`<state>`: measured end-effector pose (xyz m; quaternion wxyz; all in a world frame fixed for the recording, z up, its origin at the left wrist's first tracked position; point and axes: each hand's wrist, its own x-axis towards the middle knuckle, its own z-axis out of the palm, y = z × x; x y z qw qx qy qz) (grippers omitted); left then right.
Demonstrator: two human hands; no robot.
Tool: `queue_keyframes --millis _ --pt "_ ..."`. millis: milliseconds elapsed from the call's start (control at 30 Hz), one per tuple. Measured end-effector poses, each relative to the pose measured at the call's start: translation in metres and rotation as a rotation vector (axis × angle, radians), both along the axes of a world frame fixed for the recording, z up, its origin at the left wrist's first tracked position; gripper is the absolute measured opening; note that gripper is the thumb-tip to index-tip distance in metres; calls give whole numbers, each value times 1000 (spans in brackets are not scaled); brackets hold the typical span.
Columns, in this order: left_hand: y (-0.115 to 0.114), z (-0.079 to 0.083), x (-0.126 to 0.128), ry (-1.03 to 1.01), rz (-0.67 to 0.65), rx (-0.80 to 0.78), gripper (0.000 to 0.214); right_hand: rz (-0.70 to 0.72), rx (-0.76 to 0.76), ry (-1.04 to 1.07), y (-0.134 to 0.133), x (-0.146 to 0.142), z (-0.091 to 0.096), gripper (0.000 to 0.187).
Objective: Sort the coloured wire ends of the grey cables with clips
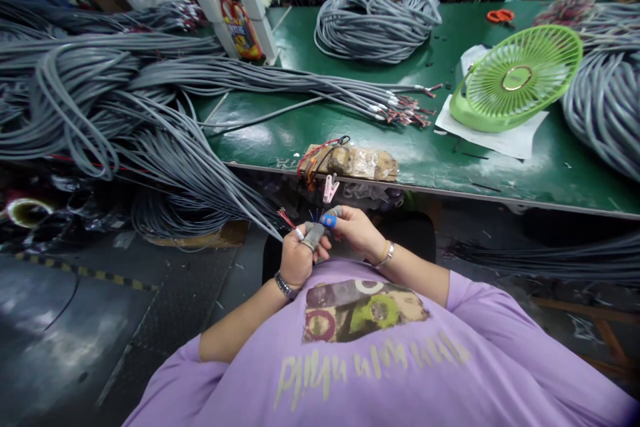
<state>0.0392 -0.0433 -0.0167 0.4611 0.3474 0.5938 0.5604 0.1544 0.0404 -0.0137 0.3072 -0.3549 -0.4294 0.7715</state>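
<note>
In front of my chest, my left hand point(299, 255) is closed around the end of a grey cable, next to a white wrap and a short bunch of red wires point(285, 217). Grey finger covers sit on its thumb and finger. My right hand point(356, 232) meets it with the fingers pinched, a blue wrap on one of them. Thin dark-blue wires point(315, 215) stick up between the fingertips; exactly which strand the right hand pinches is too small to tell. A pink clothes peg point(330, 188) hangs at the bench edge just beyond my hands.
The green bench point(280, 140) carries a wooden block point(373, 161), grey cables with stripped ends point(350, 97), a cable coil point(375, 23), a green fan point(517, 80) and orange-handled scissors point(500, 16). More cables point(165, 120) drape off the left side. Two people's arms show across the bench.
</note>
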Motion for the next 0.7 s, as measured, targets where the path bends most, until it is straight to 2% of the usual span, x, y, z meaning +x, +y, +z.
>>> queue_keyframes --millis 433,700 --pt "-2 0 1 -39 32 22 28 23 42 25 -2 6 1 34" --pt "-3 0 1 -3 21 19 29 33 15 5 -3 6 4 35"
